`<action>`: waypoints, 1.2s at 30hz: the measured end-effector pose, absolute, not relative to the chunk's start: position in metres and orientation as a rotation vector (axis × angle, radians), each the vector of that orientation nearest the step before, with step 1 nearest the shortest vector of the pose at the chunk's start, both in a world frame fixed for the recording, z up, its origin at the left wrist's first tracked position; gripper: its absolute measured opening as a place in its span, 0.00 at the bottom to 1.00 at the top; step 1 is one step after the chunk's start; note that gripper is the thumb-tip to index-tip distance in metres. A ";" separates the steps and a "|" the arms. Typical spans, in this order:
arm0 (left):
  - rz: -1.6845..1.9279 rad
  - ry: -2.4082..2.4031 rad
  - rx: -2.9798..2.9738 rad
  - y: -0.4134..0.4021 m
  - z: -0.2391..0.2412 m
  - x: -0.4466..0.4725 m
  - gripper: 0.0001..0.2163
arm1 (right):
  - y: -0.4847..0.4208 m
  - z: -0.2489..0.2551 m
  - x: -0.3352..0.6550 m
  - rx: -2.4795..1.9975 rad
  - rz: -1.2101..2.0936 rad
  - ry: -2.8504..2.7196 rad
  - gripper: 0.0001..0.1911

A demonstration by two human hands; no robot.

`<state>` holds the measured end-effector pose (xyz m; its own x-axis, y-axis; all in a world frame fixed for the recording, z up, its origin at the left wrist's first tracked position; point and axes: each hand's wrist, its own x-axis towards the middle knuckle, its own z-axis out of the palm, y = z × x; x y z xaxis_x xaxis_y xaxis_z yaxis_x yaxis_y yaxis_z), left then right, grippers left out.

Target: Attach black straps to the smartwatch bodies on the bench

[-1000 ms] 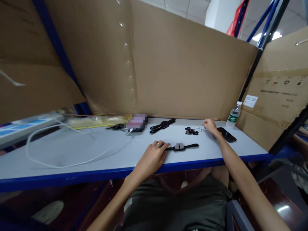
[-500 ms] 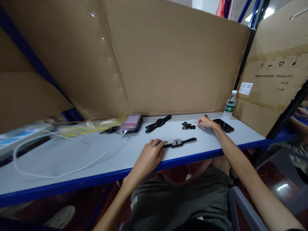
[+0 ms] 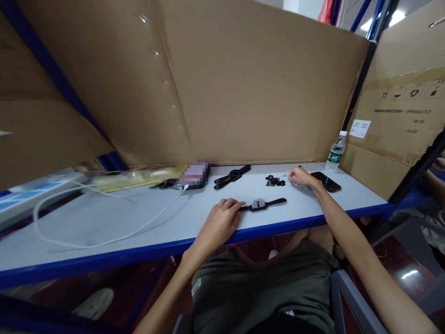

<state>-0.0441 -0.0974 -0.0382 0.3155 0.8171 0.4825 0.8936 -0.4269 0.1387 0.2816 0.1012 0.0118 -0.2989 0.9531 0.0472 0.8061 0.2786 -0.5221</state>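
My left hand (image 3: 219,221) lies flat on the grey table top (image 3: 139,222), fingers stretched onto the left strap end of a face-down black watch (image 3: 261,204). My right hand (image 3: 299,176) reaches farther back, its fingers pinched down among tiny pale parts next to a small heap of black pieces (image 3: 274,181). What the fingertips hold is too small to make out. A second black watch (image 3: 232,176) lies behind, untouched.
A black phone (image 3: 326,181) lies right of my right hand, a water bottle (image 3: 335,158) behind it. A white cable (image 3: 104,232) runs from a blurred device (image 3: 195,175) across the left table. Cardboard sheets wall the back and sides.
My right hand has drawn slightly left and down onto the small parts, its fingers closing into a pinch. The left hand stays on the watch strap. The view has shifted a little.
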 end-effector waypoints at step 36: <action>-0.725 -1.613 -2.433 -0.098 -0.035 -0.043 0.16 | 0.103 0.007 0.275 -1.771 0.091 -2.148 0.09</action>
<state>-0.0427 -0.0979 -0.0353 0.3115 0.8316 0.4599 0.8960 -0.4182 0.1494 0.2754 0.1035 0.0074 -0.1540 0.9612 0.2288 0.9384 0.2148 -0.2707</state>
